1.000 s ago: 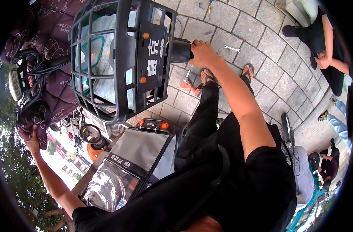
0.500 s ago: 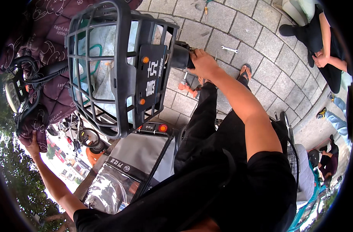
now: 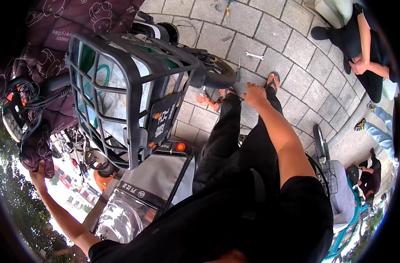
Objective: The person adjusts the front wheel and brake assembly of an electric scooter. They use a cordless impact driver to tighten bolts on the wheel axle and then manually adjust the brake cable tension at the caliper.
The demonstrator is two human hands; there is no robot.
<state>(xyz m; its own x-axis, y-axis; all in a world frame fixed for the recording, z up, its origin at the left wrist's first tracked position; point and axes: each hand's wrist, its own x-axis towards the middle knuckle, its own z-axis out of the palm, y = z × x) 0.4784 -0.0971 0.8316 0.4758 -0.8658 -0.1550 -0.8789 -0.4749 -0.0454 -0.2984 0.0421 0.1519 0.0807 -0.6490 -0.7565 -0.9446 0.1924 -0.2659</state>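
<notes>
At the far left, my left hand [image 3: 37, 174] is closed on the end of a handlebar, through a dark maroon padded cover [image 3: 35, 144]. My right hand [image 3: 254, 94] hangs in the air with nothing in it, fingers loosely bent and apart. To its left is the front wheel [image 3: 221, 75] of a two-wheeler, apart from the hand. A black basket [image 3: 134, 94] with a plate on its front sits above the wheel, holding pale sheeting and a green cord. The headlight [image 3: 11, 123] shows behind the basket.
On the paving [image 3: 281, 33] lie a wrench [image 3: 254, 56], a screwdriver [image 3: 238, 70], an orange power tool [image 3: 206, 101] and another screwdriver [image 3: 227, 14]. A grey-covered vehicle [image 3: 154, 175] stands at lower left. A person [image 3: 362, 57] sits at upper right; a teal cycle [image 3: 351, 215] is at lower right.
My right hand has let go of the front wheel's fender and moved right and down. The front end has turned, so the tyre shows more and the basket has tipped. My left hand keeps its hold.
</notes>
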